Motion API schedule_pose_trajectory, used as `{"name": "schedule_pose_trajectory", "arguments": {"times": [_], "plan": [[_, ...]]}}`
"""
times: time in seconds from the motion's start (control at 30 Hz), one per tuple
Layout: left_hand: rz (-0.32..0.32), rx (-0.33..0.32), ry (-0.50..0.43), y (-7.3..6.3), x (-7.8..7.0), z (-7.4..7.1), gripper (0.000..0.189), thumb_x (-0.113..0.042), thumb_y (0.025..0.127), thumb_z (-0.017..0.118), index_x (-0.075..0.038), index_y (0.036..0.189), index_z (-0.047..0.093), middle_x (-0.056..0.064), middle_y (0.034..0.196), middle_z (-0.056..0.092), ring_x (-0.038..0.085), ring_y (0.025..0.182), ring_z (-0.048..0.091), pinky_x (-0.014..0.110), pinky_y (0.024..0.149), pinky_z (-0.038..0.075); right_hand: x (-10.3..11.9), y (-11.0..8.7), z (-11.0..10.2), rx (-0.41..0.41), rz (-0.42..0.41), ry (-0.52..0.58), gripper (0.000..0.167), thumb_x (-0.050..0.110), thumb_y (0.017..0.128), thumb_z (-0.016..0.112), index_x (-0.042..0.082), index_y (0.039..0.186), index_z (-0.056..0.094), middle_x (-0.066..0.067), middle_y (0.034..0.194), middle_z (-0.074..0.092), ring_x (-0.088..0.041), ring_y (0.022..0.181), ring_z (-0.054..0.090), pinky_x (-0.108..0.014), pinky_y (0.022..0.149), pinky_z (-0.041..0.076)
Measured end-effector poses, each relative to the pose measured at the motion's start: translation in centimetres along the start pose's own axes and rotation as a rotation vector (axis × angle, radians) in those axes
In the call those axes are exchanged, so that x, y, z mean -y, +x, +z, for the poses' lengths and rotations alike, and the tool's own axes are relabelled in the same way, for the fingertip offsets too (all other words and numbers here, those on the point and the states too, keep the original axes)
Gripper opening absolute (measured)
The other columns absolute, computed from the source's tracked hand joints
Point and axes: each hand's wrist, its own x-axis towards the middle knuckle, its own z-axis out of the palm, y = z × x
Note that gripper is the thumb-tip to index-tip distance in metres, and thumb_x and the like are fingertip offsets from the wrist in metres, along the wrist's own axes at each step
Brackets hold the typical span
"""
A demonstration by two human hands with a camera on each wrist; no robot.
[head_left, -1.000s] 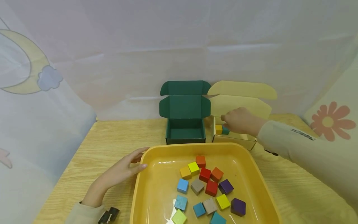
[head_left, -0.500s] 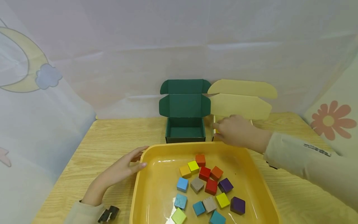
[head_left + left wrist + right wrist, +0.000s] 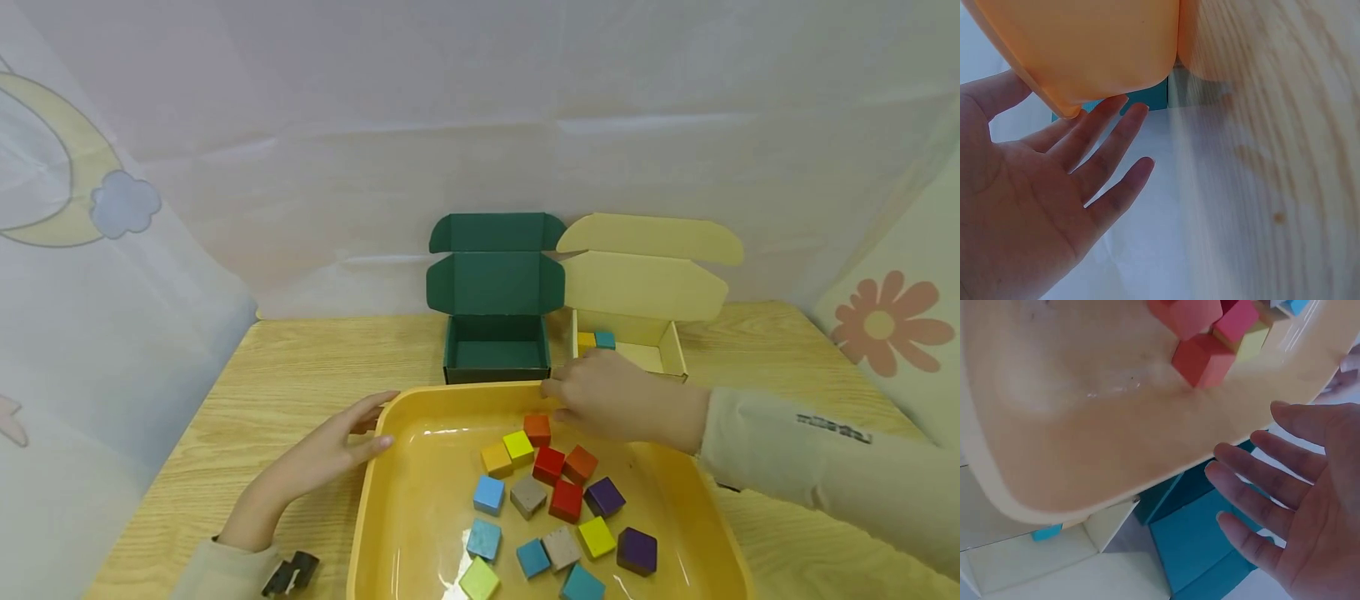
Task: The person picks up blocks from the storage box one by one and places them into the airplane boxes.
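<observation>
Pale creased backdrop (image 3: 480, 75); moon print (image 3: 92, 154) left, flower print (image 3: 879, 326) right; wood-grain table (image 3: 322, 350).

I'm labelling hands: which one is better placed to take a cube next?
Probably the right hand: empty, over the tray, near an orange cube; the left hand is at the tray's side, farther off.

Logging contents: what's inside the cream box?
Visible in the cream box: an amber cube and teal cube, side by side. The right hand hides its near-left corner and anything there.
</observation>
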Motion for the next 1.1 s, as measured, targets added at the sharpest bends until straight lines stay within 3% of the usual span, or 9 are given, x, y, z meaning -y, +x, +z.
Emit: {"name": "schedule_pose_trajectory", "arguments": {"times": [0.23,0.47,0.63,0.77,0.97,1.1], "plan": [[-0.004,-0.001,0.0,-0.1,-0.2,0.0,0.062,-0.031,0.101,0.06,-0.016,0.154,0.034,0.011,0.148,0.045,0.039,0.132,0.044,0.062,0.103,0.037,1.6,0.1,0.6,-0.023,-0.118,-0.073,0.021,0.029,0.084,0.08,0.014,0.095,0.07,0.004,0.083,0.068,-0.015,0.073,0.064,-0.025,0.06,0.048],[-0.009,-0.003,0.004,-0.1,0.0,0.0,0.061,-0.032,0.1,0.06,-0.017,0.154,0.034,0.011,0.148,0.045,0.038,0.131,0.044,0.062,0.103,0.037,2.9,0.2,1.0,0.022,-0.162,-0.044,0.02,0.019,0.085,0.078,0.014,0.103,0.071,0.002,0.1,0.071,-0.016,0.089,0.066,-0.029,0.074,0.055],[-0.013,-0.004,0.0,0.0,0.0,-0.1,0.061,-0.032,0.1,0.06,-0.018,0.154,0.035,0.01,0.147,0.047,0.037,0.131,0.045,0.062,0.103,0.037,3.3,0.1,1.4,-0.002,-0.216,-0.064,0.016,0.013,0.083,0.077,0.016,0.097,0.071,0.004,0.096,0.068,-0.015,0.084,0.063,-0.026,0.069,0.052],[-0.01,-0.003,0.001,0.1,-0.1,-0.2,0.062,-0.033,0.1,0.06,-0.018,0.154,0.035,0.01,0.147,0.047,0.037,0.131,0.045,0.062,0.103,0.037,3.4,0.0,1.7,0.001,-0.221,-0.069,0.016,0.015,0.082,0.078,0.017,0.096,0.071,0.005,0.094,0.066,-0.015,0.083,0.062,-0.027,0.068,0.05],[-0.03,-0.006,-0.007,0.0,-0.3,-0.1,0.064,-0.032,0.1,0.061,-0.016,0.155,0.033,0.015,0.15,0.043,0.041,0.132,0.044,0.062,0.104,0.036,3.4,0.0,2.1,0.079,-0.212,-0.049,0.025,0.021,0.078,0.083,0.019,0.1,0.071,0.006,0.096,0.064,-0.014,0.085,0.061,-0.03,0.073,0.05],[-0.04,-0.009,-0.005,-0.1,-0.3,0.0,0.065,-0.033,0.099,0.061,-0.015,0.155,0.032,0.017,0.151,0.04,0.043,0.133,0.042,0.063,0.104,0.035,3.4,-0.1,2.7,0.094,-0.216,-0.037,0.024,0.018,0.08,0.082,0.02,0.101,0.071,0.007,0.093,0.063,-0.013,0.083,0.059,-0.028,0.071,0.049]]}}
